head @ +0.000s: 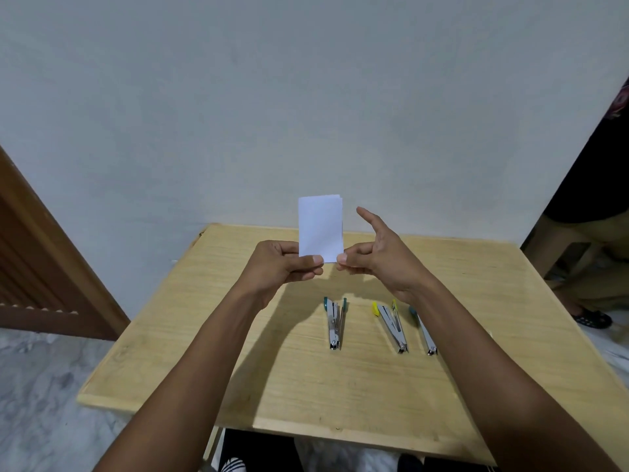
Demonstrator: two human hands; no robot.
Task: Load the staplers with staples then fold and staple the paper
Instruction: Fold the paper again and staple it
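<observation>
While staplers (335,323) lie nearby, both hands (286,264) (381,260) pinch paper (320,226).

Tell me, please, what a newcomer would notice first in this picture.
A folded white paper stands out, held upright above the table, its bottom corners pinched by the left hand and the right hand. Below it lie a teal-tipped stapler, a yellow-tipped stapler and a third stapler, partly hidden by the right forearm.
</observation>
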